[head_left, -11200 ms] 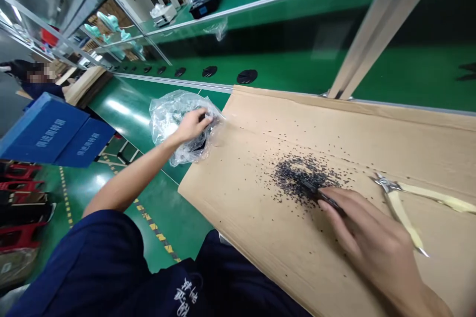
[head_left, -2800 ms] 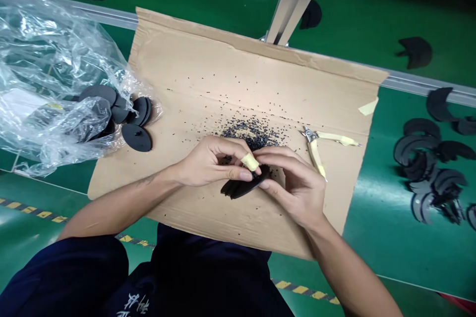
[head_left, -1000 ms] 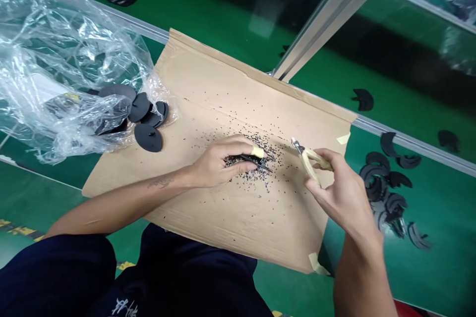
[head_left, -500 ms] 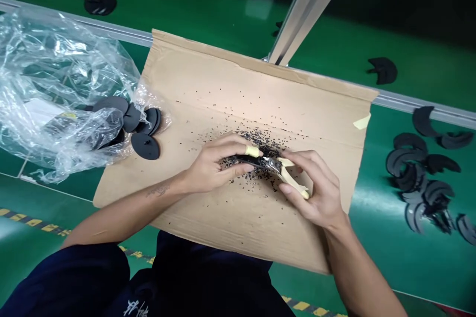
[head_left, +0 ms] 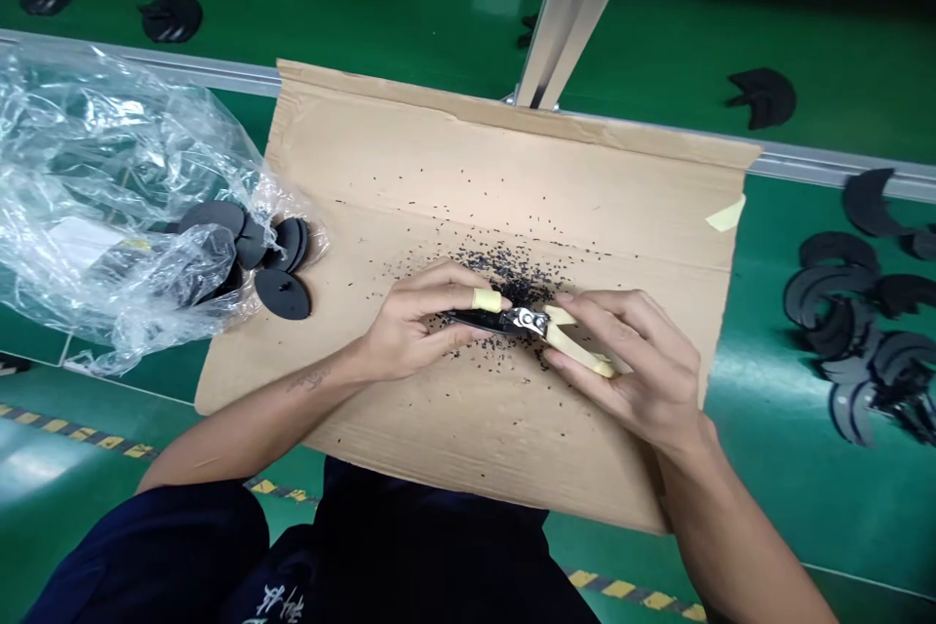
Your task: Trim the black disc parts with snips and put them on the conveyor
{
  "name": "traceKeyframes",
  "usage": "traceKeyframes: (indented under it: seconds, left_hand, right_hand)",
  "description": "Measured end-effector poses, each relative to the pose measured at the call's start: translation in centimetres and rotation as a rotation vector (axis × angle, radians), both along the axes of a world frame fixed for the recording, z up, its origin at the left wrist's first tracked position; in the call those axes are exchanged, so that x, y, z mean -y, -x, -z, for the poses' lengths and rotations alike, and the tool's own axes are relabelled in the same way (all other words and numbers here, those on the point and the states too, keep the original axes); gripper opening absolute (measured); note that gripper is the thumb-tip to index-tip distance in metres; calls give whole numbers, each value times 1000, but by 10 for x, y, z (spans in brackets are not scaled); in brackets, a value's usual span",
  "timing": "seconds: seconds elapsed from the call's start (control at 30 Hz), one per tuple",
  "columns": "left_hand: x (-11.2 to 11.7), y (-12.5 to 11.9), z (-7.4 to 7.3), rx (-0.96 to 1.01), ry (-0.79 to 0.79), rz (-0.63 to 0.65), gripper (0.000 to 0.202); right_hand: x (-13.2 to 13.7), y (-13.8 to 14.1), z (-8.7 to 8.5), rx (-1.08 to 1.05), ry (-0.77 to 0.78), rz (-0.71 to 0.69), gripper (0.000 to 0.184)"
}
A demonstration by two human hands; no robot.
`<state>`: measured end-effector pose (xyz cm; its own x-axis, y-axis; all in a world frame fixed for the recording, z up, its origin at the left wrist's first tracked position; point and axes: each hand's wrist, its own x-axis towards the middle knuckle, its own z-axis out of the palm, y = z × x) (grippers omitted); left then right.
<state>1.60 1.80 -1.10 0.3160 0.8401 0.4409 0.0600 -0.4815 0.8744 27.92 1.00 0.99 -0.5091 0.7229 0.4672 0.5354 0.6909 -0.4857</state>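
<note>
My left hand (head_left: 420, 317), with yellow tape round one finger, pinches a thin black plastic disc (head_left: 479, 320) by its left side. My right hand (head_left: 636, 351) is wrapped round the yellow-taped handles of a pair of nippers (head_left: 577, 346). The metal jaws meet the disc's right edge; whether they bite into it is too small to tell. Under both hands, many tiny black bits (head_left: 523, 278) lie scattered over a sheet of cardboard (head_left: 409, 429).
On the left a clear plastic bag (head_left: 124, 166) spills black discs (head_left: 283, 293) onto the cardboard. Curved black pieces (head_left: 838, 297) are heaped at the right. A metal post (head_left: 577, 10) rises behind the cardboard, and more black parts (head_left: 171, 18) lie beyond the rail.
The view has shifted slightly. Both hands keep hold of the disc and the nippers, and the handles look spread a little differently, with more of the metal jaws showing.
</note>
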Motion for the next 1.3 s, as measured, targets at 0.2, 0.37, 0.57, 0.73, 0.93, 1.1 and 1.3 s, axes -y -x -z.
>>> traceKeyframes:
  seconds: [0.2, 0.37, 0.57, 0.73, 0.93, 1.1, 1.3]
  left_hand:
    - [-1, 0, 2, -3, -53, 8, 28]
    - [0, -4, 1, 36, -79, 7, 30]
    - [2, -5, -1, 29, -47, -13, 25]
    - [3, -4, -6, -25, 1, -84, 22]
    - [1, -4, -10, -232, -114, -87, 22]
    - [3, -3, -11, -46, 75, -211, 21]
    - [12, -9, -3, 65, 195, -71, 27]
  right_hand:
    - [-1, -2, -3, 101, -83, 53, 50]
    - [0, -1, -6, 142, -143, 63, 41]
    - [3, -1, -9, 127, -116, 57, 44]
    - [-2, -2, -6, 119, -166, 146, 48]
    - [-1, 2, -6, 225, -255, 144, 44]
    - [2, 6, -7, -145, 166, 184, 37]
    - [12, 14, -8, -573, 810, 27, 42]
